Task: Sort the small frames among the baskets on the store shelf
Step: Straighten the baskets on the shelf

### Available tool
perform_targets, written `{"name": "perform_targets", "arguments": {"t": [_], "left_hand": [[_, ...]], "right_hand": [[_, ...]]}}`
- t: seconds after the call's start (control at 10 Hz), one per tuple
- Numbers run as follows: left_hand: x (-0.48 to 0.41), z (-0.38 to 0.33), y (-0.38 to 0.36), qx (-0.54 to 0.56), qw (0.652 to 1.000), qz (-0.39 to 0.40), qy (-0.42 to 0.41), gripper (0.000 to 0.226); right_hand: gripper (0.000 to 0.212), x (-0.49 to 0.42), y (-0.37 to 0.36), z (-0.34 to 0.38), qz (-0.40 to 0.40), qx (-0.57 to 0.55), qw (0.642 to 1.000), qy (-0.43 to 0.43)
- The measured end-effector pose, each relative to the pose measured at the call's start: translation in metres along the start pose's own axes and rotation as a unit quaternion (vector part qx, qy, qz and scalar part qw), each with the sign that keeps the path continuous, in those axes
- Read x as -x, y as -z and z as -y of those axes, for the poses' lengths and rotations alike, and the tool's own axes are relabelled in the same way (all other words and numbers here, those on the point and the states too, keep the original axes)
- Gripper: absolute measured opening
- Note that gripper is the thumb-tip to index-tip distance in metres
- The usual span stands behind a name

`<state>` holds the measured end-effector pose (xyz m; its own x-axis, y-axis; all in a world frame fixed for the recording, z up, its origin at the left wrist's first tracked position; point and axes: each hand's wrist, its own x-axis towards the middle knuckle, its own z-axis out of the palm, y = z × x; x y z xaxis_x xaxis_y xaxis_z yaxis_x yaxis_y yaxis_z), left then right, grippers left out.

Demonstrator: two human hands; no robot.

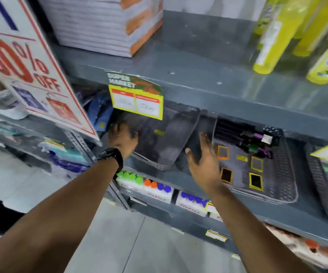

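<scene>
Hands both reach shelfward: we see left hand (pixel 122 137) gripping the empty basket (pixel 165 134) at mid-frame, blurred; right hand (pixel 204 160) spread, released, beside the frames basket (pixel 285 174).

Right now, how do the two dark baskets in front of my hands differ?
The left basket sits tilted with only a small yellow tag visible inside; the right basket lies flat and holds small orange and yellow frames. The left hand is at the left basket; the right hand, open, is beside the right basket. Both are dark mesh.

Four small frames (pixel 242 170), orange and yellow, lie flat in the right-hand grey basket (pixel 285 174).
</scene>
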<state>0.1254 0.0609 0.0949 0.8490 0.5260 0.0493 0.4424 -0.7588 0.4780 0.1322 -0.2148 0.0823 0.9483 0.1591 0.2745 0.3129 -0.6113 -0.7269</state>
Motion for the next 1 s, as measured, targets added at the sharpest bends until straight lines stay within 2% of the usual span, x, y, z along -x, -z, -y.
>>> {"name": "perform_targets", "arguments": {"t": [0.1,0.2,0.3,0.4,0.6,0.8,1.0], "left_hand": [[-0.003,0.015,0.005,0.045,0.997,0.023,0.063,0.066],[-0.009,0.022,0.006,0.118,0.987,0.034,0.105,0.064],[-0.011,0.023,0.005,0.134,0.984,0.035,0.112,0.06],[-0.007,0.023,0.007,0.136,0.982,0.054,0.119,0.06],[-0.003,0.032,0.001,0.13,0.985,0.029,0.108,0.058],[0.002,0.029,-0.001,0.114,0.987,0.035,0.103,0.057],[0.003,0.026,-0.005,0.088,0.991,0.026,0.102,0.058]], "right_hand": [[0.072,0.003,-0.028,0.008,0.029,-0.048,0.996,-0.07],[0.076,-0.001,-0.046,0.008,0.053,-0.058,0.98,-0.182],[0.064,-0.001,-0.055,0.006,0.077,-0.053,0.979,-0.182],[0.049,0.001,-0.056,0.007,0.078,-0.039,0.986,-0.143],[0.051,-0.014,-0.048,0.011,0.108,-0.029,0.98,-0.167],[0.056,-0.019,-0.046,0.012,0.112,-0.02,0.976,-0.185],[0.053,-0.02,-0.046,0.01,0.1,-0.037,0.982,-0.156]]}}
